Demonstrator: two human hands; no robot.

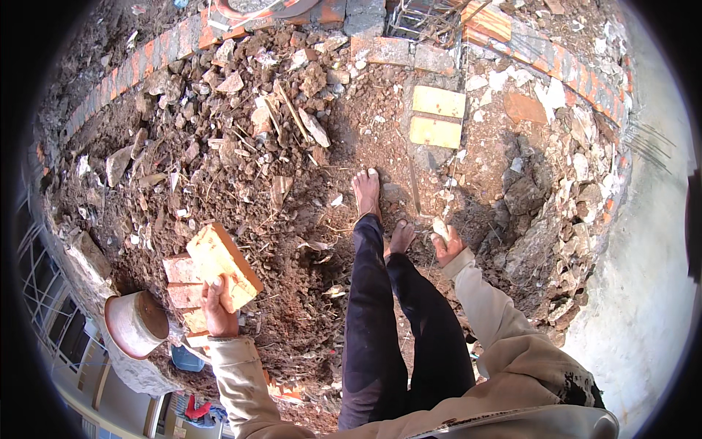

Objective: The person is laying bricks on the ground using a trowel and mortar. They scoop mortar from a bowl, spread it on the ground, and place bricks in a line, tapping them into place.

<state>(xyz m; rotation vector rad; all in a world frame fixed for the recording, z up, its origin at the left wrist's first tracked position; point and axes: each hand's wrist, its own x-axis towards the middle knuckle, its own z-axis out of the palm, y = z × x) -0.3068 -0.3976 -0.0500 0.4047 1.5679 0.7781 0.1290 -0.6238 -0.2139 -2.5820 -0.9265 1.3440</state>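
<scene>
Left hand (218, 306) has a brick (225, 263) gripped near its close end, thumb up on the broad face, loose bricks (184, 295) just left of that grip, while the right hand (448, 247) is wrapped round the pale handle of what looks like a trowel (439, 227). Imo, firm thumb and steady wrist are key so the overhanging far end doesn't tip. Long axis runs slantwise, far end pointing ahead and left of the grip.

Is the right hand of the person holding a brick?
No, the right hand grips a pale handle, while the left hand holds an orange-yellow brick.
</scene>
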